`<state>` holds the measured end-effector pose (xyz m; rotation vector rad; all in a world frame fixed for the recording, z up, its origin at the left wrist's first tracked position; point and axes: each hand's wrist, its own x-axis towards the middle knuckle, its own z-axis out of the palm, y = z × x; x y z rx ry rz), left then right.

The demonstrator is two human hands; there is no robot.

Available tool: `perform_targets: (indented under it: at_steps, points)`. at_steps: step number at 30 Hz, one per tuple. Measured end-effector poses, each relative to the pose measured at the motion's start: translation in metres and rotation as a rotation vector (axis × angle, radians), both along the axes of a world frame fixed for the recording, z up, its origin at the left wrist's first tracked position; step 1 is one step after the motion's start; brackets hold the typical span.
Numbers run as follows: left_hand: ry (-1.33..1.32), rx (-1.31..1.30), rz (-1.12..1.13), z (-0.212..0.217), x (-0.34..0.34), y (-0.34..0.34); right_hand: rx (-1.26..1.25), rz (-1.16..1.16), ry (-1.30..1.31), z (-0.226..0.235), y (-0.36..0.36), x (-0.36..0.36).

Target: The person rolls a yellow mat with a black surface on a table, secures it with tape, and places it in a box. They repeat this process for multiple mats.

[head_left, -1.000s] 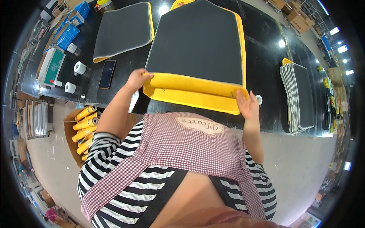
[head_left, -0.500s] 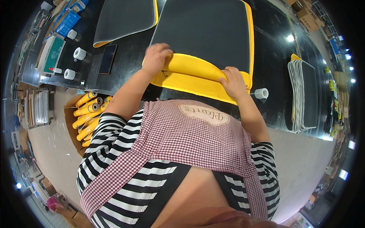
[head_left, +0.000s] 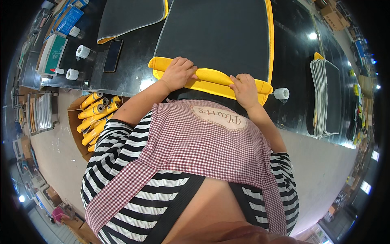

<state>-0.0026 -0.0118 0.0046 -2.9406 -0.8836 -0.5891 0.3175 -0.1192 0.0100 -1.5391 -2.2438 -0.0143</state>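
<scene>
A black mat [head_left: 217,36] with a yellow underside lies on the dark table in front of me. Its near edge is turned up into a narrow yellow roll [head_left: 213,75] running from left to right. My left hand [head_left: 178,74] is closed over the roll left of its middle, fingers bent on top. Toward the right end, my right hand [head_left: 245,90] grips the same roll, its thumb on the inner side. A flat strip of yellow underside shows on the near side, below the roll.
Left of the mat lie a phone [head_left: 113,56], white tape rolls [head_left: 83,51] and another black mat [head_left: 132,18]. One tape roll [head_left: 281,94] stands near my right hand. Stacked mats [head_left: 320,97] sit far right. A cardboard box [head_left: 74,122] of yellow rolls stands at lower left.
The turned-up near edge has become a tighter, narrower roll. My left hand has moved right and slightly down along it; my right hand has shifted only slightly.
</scene>
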Motion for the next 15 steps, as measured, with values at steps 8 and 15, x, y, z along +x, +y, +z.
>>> perform_targets:
  at_steps: [8, 15]
  points:
    - [-0.089, -0.13, 0.044, -0.001, -0.009, -0.03, 0.086, -0.04, 0.009, -0.005, -0.026, -0.016]
    - [-0.153, -0.219, 0.109, 0.007, 0.003, -0.035, -0.1, -0.082, 0.214, -0.001, -0.022, -0.016]
